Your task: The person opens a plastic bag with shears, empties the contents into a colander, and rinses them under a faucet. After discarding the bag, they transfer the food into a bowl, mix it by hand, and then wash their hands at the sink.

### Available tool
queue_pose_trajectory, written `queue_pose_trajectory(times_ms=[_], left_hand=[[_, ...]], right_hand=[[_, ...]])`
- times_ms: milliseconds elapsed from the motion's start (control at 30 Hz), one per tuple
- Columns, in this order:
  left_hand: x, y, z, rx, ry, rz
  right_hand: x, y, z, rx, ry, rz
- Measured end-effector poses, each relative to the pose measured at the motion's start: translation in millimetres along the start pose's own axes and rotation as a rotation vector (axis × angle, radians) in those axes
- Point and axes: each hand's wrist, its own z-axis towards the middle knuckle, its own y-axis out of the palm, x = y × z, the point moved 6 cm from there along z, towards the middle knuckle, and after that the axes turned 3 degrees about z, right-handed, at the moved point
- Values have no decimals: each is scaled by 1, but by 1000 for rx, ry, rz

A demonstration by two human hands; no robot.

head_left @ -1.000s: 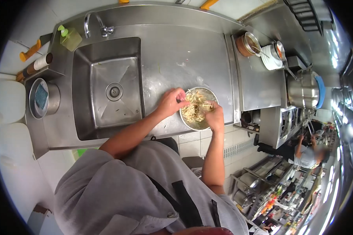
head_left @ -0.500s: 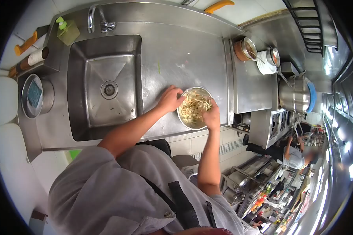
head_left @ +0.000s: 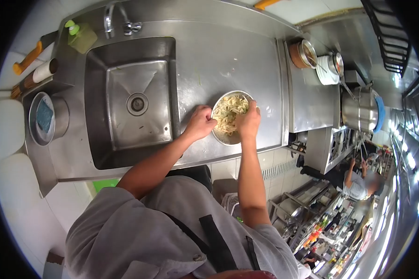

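Observation:
A round metal bowl (head_left: 229,140) stands on the steel counter (head_left: 209,60), right of the sink. Pale shredded food (head_left: 227,111) with green bits lies in it. My left hand (head_left: 201,123) is closed on the bowl's left rim, thumb toward the inside. Over the right part of the bowl is my right hand (head_left: 249,122), its fingers down in the food and curled; the fingertips are hidden.
The sink (head_left: 139,102) lies to the left, with a faucet (head_left: 121,23) and soap bottle (head_left: 82,38) behind. A pot with a blue cloth (head_left: 43,116) is far left. Plates (head_left: 327,70) and a large pot (head_left: 360,110) stand right. Another person (head_left: 358,185) is at lower right.
The view has shifted slightly. My right hand has moved within the food, which now lies differently in the bowl. My left hand stays at the rim.

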Motion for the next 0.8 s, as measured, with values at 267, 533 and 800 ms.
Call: queue_pose_trajectory(times_ms=[267, 533, 800], left_hand=[[-13, -34, -10, 5, -112, -140], [-20, -35, -15, 33, 4, -97], [-42, -36, -8, -30, -149, -272]], right_hand=[[-26, 28, -5, -518, 104, 628], [-30, 63, -31, -617, 513, 1212], [-71, 8, -8, -712, 80, 668]])
